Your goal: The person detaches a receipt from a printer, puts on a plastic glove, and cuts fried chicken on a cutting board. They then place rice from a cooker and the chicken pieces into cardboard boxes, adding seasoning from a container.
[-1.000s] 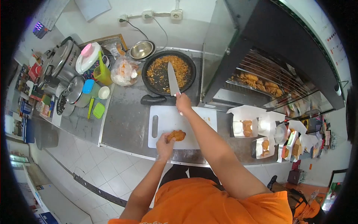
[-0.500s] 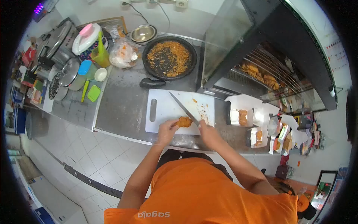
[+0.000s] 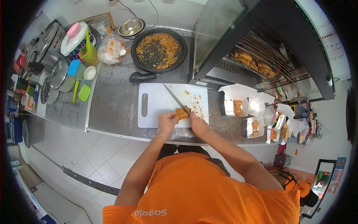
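Observation:
A piece of browned, fried food (image 3: 182, 114) lies near the front edge of a white cutting board (image 3: 160, 99). My left hand (image 3: 166, 122), in a clear glove, pinches the left end of this piece. My right hand (image 3: 198, 124) is closed on the handle of a long knife (image 3: 175, 97). The blade points up and to the left across the board, its lower part over the right side of the food. Whether it has cut in cannot be made out. Brown crumbs (image 3: 197, 104) are scattered on the board's right side.
A black pan (image 3: 184, 56) with brown crumbs stands behind the board, its handle toward the left. Open boxes (image 3: 241, 92) with food stand at the right, below a glass-fronted cabinet (image 3: 220, 37). A plastic bag (image 3: 112, 50), steel bowls (image 3: 131, 27) and pots (image 3: 59, 72) are at the left.
The knife and my right hand have moved left relative to the board, bringing the blade over the food. The whole view has shifted slightly, so the counter appears further up and left.

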The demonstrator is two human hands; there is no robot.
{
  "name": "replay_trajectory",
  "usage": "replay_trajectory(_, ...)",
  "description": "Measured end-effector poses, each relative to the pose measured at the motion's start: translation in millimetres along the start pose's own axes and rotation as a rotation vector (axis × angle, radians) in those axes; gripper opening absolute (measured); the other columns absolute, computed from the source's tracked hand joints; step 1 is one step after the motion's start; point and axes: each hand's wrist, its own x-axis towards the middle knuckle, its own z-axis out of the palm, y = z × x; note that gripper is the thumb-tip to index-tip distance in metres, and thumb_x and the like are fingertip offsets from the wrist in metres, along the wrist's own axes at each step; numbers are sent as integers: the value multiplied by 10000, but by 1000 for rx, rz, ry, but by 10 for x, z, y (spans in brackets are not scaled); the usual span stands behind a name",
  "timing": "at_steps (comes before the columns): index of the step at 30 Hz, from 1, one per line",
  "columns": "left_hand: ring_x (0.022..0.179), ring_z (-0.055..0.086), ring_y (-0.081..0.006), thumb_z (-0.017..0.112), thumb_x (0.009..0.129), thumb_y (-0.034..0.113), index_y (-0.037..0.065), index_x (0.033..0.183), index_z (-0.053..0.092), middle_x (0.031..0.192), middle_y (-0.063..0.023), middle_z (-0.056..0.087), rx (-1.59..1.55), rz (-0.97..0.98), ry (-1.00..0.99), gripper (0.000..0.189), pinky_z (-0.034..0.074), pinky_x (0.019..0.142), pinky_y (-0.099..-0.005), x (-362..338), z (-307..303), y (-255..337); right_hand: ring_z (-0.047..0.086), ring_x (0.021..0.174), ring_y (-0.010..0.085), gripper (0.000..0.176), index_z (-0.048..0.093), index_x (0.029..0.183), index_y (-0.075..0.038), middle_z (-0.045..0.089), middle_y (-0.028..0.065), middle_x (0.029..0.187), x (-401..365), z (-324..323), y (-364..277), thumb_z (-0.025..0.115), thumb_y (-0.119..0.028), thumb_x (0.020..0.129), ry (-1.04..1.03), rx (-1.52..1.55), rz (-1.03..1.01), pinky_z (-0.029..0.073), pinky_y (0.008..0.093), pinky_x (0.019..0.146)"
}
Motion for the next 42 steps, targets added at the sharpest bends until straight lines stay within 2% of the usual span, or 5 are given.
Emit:
replay_trajectory(19,868,763,-266,789,824,175,7,1108,776,967,-191,776,-164,-162,-3,330,585,832,-357,196,273,-299,676,840,562,228,434,1138,2,674,373,862,-327,-21,-212,468,-208,1055,11,47,45,528,637,764)
replay_trajectory(25,835,738,-301,803,815,102,27,1012,791,949,-169,764,-81,72,115,211,573,797,-371,196,362,-412,699,935,531,237,425,1198,42,685,383,960,97,-10,-283,426,-91,1001,-28,33,6,560,585,826)
replay_trajectory(27,658,693,-156,751,873,46,10,938,766,844,-117,761,-69,-71,208,76,548,616,-303,240,387,-394,702,925,528,235,425,1207,27,686,381,953,39,-301,-370,429,-97,1007,-68,-30,-22,561,582,831)
replay_trajectory(37,585,655,-138,731,884,50,-7,836,749,666,-113,710,-106,27,186,76,523,580,-296,179,261,-229,669,871,562,291,432,1168,-9,673,378,902,227,183,-256,479,-275,1062,75,236,-54,507,649,790)
replay_trajectory(42,1026,713,-266,699,845,23,20,1143,729,1172,-164,726,421,412,-8,300,558,867,-400,222,-219,65,721,863,468,233,480,1170,-46,714,299,914,-116,-784,78,509,-243,1049,71,-104,-38,564,577,754)
